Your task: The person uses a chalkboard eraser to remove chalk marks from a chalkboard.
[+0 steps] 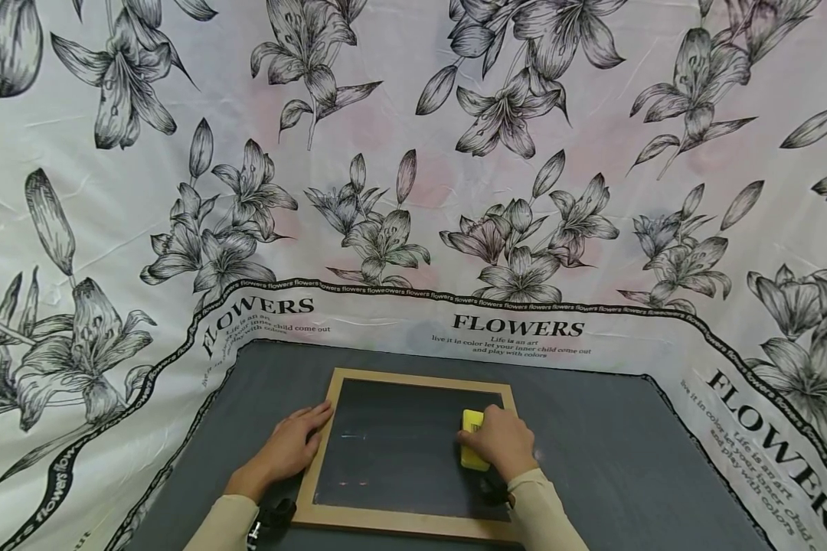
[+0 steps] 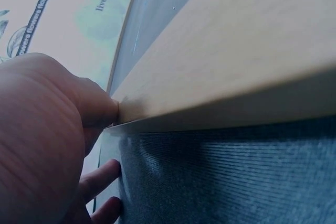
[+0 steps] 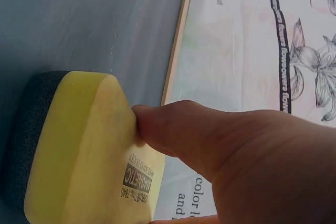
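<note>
The whole background is taken up by a white cloth (image 1: 393, 138) printed with black line-drawn lilies, patches of pale pink and the word "FLOWERS" along its lower band. In front of it, a dark grey desk (image 1: 634, 459) is bordered by the cloth at the back and on both sides. On the desk, a dark board (image 1: 400, 451) is laid flat, and its four sides are enclosed by a light wooden frame (image 1: 400, 520). Cream sleeves (image 1: 222, 524) are seen on both forearms, reaching in from the lower edge. The left hand (image 1: 286, 448) is rested at the left side of the frame, its fingers extended and the wood touched by their tips; in the left wrist view, two fingers are seen lower, beside the frame's edge. By the right hand (image 1: 506, 444), a yellow eraser (image 1: 473, 459) is gripped over the right part of the board, near the frame's right side; the thumb is pressed on its yellow body, and its dark pad is turned toward the board. "MAGNETIC" is printed on the eraser. Small faint pale marks (image 1: 354, 436) are shown on the left part of the board.
</note>
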`<state>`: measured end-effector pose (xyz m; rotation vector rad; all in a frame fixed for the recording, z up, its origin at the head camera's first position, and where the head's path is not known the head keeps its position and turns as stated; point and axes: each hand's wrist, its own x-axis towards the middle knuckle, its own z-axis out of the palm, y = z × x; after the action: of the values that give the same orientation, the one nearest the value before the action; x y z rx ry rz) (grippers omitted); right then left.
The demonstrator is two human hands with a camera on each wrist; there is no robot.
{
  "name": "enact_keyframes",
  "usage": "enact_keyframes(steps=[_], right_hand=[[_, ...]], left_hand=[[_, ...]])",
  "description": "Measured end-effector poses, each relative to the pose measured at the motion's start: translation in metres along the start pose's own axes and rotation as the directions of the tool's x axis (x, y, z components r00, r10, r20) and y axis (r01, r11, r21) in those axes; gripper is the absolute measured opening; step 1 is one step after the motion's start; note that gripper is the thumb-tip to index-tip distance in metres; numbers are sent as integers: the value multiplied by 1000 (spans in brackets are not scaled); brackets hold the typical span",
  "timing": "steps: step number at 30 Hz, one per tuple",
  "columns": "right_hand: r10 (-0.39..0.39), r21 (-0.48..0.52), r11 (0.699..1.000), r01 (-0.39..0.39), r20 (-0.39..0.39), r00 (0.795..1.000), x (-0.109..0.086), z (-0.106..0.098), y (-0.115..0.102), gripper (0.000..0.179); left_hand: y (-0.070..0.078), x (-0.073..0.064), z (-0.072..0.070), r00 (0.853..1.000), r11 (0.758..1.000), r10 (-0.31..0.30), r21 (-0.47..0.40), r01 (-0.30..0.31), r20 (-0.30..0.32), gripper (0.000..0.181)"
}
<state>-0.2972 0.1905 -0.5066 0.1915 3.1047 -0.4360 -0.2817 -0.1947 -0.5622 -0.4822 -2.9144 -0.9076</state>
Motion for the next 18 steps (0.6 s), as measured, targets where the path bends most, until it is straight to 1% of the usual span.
enact_keyframes(steps=[9,18], right_hand=[[3,11,1000,-3,-1,1000,2,-5,13,58],[33,10,999,-33,26,999,2,-9,24,61]], left_hand=[[-1,1,0,1000,1000,-3,1,3,4,52],[-1,1,0,1000,1000,5,8,-5,2,52]])
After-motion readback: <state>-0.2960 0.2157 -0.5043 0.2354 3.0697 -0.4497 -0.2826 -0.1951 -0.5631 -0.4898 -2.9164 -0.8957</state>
